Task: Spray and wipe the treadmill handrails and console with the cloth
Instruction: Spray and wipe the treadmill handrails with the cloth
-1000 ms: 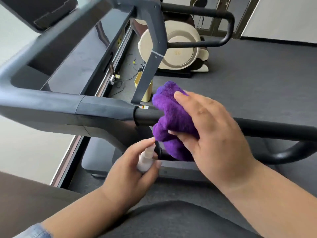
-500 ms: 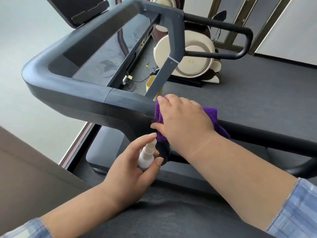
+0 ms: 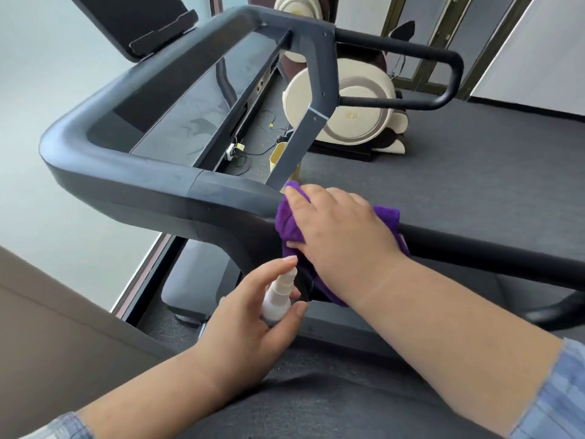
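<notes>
Grey carpet (image 3: 474,172), cream massage chair (image 3: 357,106) behind

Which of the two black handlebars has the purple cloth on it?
The near black handrail, running across the picture. The right hand presses the fluffy purple cloth onto it. The far looped black handrail beside the cream machine is bare.

Home gym or fitness room: dark treadmill frame (image 3: 133,182) with tablet-holder console (image 3: 139,23), grey carpet floor (image 3: 474,172), cream massage chair (image 3: 357,112) behind, cables and power strip (image 3: 235,150) on floor, big window at left.
</notes>
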`<state>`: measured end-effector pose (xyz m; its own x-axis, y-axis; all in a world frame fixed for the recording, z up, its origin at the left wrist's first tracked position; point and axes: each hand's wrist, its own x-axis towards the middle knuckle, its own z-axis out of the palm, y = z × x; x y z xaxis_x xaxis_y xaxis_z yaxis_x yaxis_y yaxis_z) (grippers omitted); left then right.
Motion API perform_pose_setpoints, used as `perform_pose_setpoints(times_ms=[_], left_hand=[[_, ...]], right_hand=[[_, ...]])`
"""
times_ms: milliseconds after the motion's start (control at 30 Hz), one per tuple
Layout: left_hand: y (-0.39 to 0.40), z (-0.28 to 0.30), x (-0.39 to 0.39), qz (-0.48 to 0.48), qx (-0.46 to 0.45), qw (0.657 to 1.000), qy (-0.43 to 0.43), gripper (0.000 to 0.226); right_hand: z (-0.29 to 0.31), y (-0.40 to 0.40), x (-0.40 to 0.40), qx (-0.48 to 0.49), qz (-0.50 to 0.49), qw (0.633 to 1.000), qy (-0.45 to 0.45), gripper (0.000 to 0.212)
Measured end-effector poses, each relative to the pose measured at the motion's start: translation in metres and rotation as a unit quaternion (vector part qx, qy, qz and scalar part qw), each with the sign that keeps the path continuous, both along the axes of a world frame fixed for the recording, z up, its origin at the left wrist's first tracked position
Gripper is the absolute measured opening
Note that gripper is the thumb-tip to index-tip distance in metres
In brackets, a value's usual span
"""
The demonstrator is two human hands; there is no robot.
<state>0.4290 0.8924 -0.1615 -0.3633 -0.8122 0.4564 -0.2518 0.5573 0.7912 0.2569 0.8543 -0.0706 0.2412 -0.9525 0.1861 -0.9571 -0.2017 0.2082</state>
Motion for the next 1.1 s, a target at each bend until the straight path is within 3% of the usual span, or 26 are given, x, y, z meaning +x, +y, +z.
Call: perform_pose_setpoints(times_ms=[233, 367, 667, 833, 967, 1100], left_hand=[[0.001, 0.006, -0.038, -0.056, 0.003, 0.998, 0.032, 0.056], [0.007, 0.019, -0.079, -0.086, -0.031, 0.996, 0.023, 0.058], [0.082, 0.034, -0.191, -0.124, -0.057, 0.99, -0.032, 0.062], [0.133, 0.023, -0.248, -0.125, -0.022, 0.989, -0.07, 0.059], [0.167, 0.015, -0.279, -0.119, 0.006, 0.99, -0.076, 0.058], [0.186, 0.019, -0.307, -0.088, 0.011, 0.993, -0.079, 0.058]], right_hand=[[-0.003, 0.033, -0.023, -0.03, -0.006, 0.997, -0.07, 0.061], [-0.01, 0.067, -0.096, -0.049, -0.045, 0.987, -0.146, 0.05], [-0.019, 0.155, -0.278, -0.064, -0.136, 0.961, -0.234, 0.06], [-0.046, 0.182, -0.345, -0.056, -0.123, 0.868, -0.477, 0.059], [-0.08, 0.198, -0.351, -0.057, -0.155, 0.814, -0.557, 0.059], [-0.122, 0.245, -0.37, 0.007, -0.276, 0.713, -0.644, 0.042]])
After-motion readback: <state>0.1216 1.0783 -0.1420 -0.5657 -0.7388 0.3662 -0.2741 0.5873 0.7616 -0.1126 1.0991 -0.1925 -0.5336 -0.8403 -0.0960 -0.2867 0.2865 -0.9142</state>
